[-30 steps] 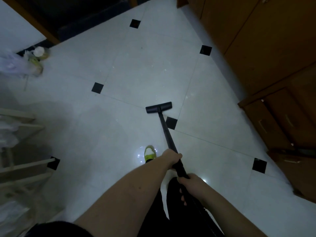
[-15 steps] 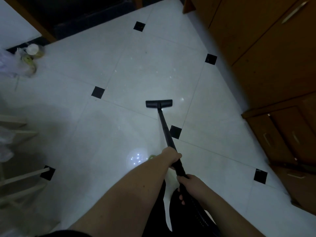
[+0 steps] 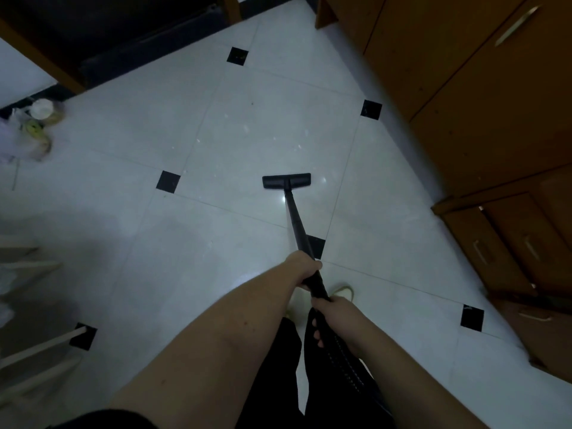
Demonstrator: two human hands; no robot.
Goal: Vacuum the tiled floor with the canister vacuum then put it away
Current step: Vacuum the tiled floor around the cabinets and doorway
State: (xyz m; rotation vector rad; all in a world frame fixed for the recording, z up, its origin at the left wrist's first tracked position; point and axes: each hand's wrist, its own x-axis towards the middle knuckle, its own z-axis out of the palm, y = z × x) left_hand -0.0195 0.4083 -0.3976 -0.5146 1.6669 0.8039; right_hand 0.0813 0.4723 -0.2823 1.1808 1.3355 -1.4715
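Observation:
A black vacuum wand (image 3: 295,222) slants from my hands down to a flat black floor nozzle (image 3: 286,180), which rests on the white tiled floor (image 3: 247,125) with small black diamond insets. My left hand (image 3: 305,267) is closed around the wand higher on the tube. My right hand (image 3: 335,317) grips it just behind, where the ribbed black hose (image 3: 346,363) begins. The canister itself is out of view.
Wooden cabinets and drawers (image 3: 495,134) line the right side. A dark doorway threshold (image 3: 139,41) lies at the top. Plastic bags and small containers (image 3: 34,131) sit at the far left, with a pale wooden rack (image 3: 28,351) below them. My shoe (image 3: 343,291) shows beside the wand.
The nozzle has slid forward and slightly right across the tile, and my view has shifted with it. Both hands keep their grip on the wand.

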